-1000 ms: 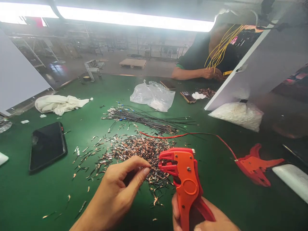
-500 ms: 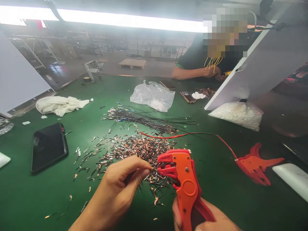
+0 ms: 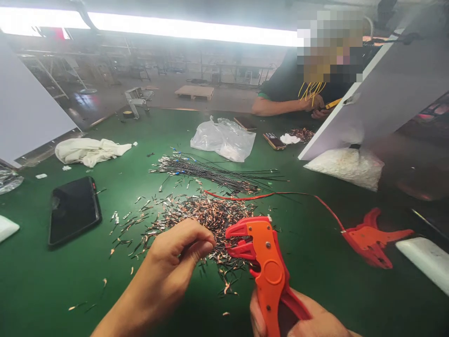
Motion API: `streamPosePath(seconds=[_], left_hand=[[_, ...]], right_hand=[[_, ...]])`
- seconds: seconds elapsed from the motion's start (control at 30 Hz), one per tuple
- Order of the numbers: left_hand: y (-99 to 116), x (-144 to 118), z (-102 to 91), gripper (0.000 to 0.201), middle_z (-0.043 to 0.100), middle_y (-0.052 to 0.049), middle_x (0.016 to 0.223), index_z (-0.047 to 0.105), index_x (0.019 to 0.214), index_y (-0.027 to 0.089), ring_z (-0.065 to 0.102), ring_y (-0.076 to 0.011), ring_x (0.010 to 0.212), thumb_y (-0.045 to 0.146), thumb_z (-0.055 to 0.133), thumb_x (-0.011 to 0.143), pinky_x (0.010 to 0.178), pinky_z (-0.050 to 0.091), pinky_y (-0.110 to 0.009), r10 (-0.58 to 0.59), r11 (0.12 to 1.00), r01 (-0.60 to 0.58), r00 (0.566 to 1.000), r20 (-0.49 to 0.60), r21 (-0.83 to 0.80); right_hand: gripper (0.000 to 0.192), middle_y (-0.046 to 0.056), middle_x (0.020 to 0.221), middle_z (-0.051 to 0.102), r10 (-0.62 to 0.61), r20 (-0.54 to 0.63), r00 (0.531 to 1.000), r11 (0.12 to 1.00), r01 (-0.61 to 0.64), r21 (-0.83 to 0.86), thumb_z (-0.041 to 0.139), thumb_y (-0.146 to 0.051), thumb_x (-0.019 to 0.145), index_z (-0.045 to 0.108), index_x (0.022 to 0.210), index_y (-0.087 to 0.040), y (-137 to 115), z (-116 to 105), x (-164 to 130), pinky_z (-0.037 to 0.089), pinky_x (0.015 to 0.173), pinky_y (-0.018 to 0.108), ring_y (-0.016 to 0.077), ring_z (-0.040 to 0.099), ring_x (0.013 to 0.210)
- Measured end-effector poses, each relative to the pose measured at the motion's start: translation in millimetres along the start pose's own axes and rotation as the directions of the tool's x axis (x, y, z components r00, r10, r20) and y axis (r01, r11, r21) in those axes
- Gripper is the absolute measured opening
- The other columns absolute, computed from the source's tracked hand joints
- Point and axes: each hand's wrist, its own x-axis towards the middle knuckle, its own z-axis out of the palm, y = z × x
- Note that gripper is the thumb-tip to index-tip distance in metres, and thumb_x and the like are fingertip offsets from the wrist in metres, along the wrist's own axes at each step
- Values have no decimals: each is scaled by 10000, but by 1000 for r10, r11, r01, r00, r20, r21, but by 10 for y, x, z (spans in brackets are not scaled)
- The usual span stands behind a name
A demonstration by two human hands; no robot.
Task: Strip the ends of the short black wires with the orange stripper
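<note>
Beside the pinched left hand (image 3: pixel 171 264) – its hold too small to tell – the stripper (image 3: pixel 268 260), gripped in the curled right hand (image 3: pixel 314 316), has been shifted slightly leftward.

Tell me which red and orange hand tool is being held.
The red and orange tool in the right hand; the other tool lies on the green table.

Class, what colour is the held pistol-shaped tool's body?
Orange, on the held pistol-shaped tool; it shows best in the head view.

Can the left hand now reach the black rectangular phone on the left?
Probably yes: only scattered black-and-copper wire scraps lie between the left hand and the phone, though the fingers look pinched together.
</note>
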Motion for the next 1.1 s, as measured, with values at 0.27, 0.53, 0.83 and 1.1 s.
streamPosePath(seconds=[0.27,0.53,0.83,1.1], left_hand=[[16,18,15,241,586,26,646,602,693,194,542,-100,605,154,490,903,560,417,-195,45,998,-46,999,20,34],[25,-25,17,226,582,44,648,602,711,198,520,-85,600,125,507,902,562,390,-186,63,998,-64,996,62,21],[18,-34,-7,224,571,46,665,574,720,196,509,-83,610,112,492,911,573,378,-188,53,998,-56,993,109,23],[-2,-67,-32,229,567,53,667,563,730,193,498,-72,605,102,474,921,569,363,-176,55,998,-60,986,155,27]], right_hand=[[305,-15,655,513,31,-71,997,991,-40,-129,709,-242,549,639,823,-129,-47,80,-20,232,562,258,104,372,552],[371,-11,730,502,-7,-78,997,930,-22,-368,776,-459,691,597,823,-161,-122,158,-27,358,682,291,132,422,659],[494,-27,676,439,-45,-75,996,879,4,-478,718,-634,724,544,783,-176,-54,79,-21,303,574,268,116,383,614],[461,-54,602,427,-59,-26,998,875,39,-482,715,-585,738,509,756,-173,-33,15,13,301,503,223,78,347,515]])
